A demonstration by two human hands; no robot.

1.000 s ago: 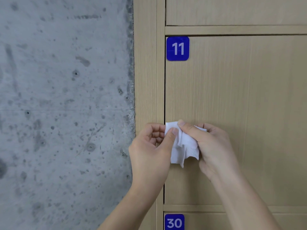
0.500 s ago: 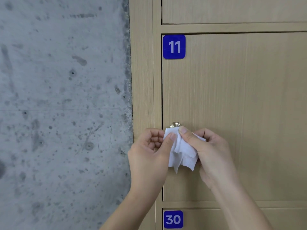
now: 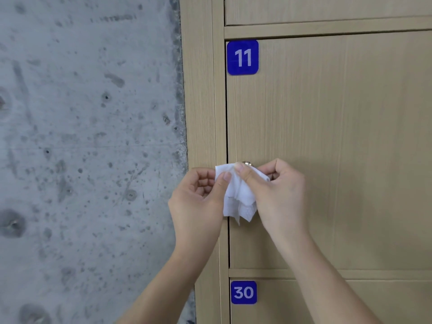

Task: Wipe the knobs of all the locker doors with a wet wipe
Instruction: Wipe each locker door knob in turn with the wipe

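Both forearms bare, rising from the bottom edge and converging at centre. Left hand (image 3: 198, 202) palm toward camera, fingers (image 3: 205, 181) curled in, thumb stretched right and pinching the wipe (image 3: 238, 197). Right hand (image 3: 280, 195) back toward camera, fingers curled, thumb and forefinger pinching the wipe's top. Hands close together, thumb tips nearly touching.

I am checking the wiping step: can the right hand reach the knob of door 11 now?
Probably yes. The right hand, pinching the wet wipe together with the left hand, is just below the knob, and nothing lies between them.
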